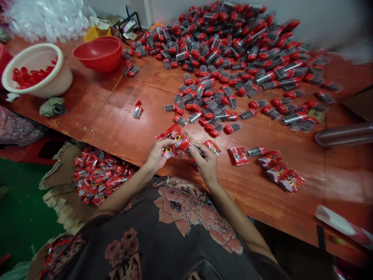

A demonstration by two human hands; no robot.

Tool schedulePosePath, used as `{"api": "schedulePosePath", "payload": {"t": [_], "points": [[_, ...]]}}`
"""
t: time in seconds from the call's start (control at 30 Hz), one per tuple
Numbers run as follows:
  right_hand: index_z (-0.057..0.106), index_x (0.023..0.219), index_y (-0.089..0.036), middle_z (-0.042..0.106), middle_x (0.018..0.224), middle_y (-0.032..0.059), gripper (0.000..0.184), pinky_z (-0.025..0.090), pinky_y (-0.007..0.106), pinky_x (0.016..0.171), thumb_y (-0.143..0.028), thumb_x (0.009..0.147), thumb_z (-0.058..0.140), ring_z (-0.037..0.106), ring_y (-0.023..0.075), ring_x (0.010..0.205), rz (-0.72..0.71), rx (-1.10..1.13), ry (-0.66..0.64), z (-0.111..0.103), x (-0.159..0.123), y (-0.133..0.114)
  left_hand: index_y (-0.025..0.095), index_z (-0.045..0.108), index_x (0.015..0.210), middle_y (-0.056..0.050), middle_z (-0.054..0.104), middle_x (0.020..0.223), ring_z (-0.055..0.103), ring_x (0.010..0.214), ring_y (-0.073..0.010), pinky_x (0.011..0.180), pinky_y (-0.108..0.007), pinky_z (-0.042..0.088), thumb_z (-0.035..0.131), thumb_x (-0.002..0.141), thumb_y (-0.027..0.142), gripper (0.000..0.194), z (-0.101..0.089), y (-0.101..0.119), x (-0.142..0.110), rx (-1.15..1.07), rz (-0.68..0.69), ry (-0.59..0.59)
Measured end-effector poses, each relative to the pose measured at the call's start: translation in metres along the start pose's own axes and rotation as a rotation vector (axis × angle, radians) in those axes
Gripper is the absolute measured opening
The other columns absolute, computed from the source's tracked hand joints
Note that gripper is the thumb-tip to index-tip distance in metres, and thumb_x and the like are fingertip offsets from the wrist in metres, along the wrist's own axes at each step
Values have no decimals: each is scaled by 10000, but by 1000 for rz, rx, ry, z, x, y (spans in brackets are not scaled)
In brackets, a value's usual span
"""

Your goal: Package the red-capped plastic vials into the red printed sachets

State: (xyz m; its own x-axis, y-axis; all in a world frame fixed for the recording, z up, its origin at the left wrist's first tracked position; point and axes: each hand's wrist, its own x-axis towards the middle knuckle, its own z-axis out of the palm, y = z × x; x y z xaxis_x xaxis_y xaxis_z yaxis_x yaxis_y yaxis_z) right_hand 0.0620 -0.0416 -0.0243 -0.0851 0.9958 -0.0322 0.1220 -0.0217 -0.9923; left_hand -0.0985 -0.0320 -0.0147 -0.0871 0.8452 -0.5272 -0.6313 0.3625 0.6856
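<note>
My left hand (157,154) pinches a shiny red printed packet (174,133) over the table's near edge. Fingers closed, my right hand (206,163) grips a clear tube with a red cap (184,145), its capped end against the packet. Whether the cap sits inside the packet I cannot tell. To the right of that hand lie a small red packet (212,147), a flat red packet (239,155), a red-capped tube (257,151) and a few filled packets (281,171). Ahead, a single small tube with a red cap (138,110) lies apart.
A big heap of red-capped tubes (215,50) covers the table's back. At left stand a white basin (58,79) of red caps and a red bowl (99,52). Below the edge, a cardboard box (60,194) holds many red packets. A clear cylinder (346,134) lies at right.
</note>
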Motion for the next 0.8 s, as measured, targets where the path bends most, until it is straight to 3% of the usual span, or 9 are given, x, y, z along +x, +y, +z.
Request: {"api": "schedulePosePath", "payload": {"t": [0.13,0.27,0.57,0.67,0.8], "points": [[730,933,-231,702,826,13,206,484,334,695,-386,851,622,614,166,734,3,-33,5,-3,1,1,129,707,744,-36,736,755,668,633,-179,626,-329,568,749,545,130,203,2,3,-3,31,-49,-43],[731,938,-223,698,829,16,208,482,330,703,-384,846,637,613,162,749,-18,-46,11,-6,2,1,134,700,767,-30,729,727,667,612,-167,610,-323,574,762,619,223,183,2,5,-2,35,-92,-5],[729,976,-240,707,863,13,219,506,343,731,-393,859,624,627,160,770,15,22,40,-2,-2,6,150,731,868,-54,755,857,687,668,-160,550,-255,540,823,641,293,283,5,-4,-2,42,-39,23],[723,1017,-247,696,844,10,252,506,315,640,-413,862,614,605,143,692,46,44,63,1,-4,6,155,736,895,-57,754,851,690,671,-164,555,-255,540,830,637,304,313,5,-6,-2,57,-22,32],[704,1061,-246,639,743,-14,279,417,260,469,-423,868,608,491,95,518,105,102,56,5,-5,5,159,733,886,-56,752,829,681,634,-172,536,-273,537,846,622,358,350,4,-8,-2,93,55,21]]}}
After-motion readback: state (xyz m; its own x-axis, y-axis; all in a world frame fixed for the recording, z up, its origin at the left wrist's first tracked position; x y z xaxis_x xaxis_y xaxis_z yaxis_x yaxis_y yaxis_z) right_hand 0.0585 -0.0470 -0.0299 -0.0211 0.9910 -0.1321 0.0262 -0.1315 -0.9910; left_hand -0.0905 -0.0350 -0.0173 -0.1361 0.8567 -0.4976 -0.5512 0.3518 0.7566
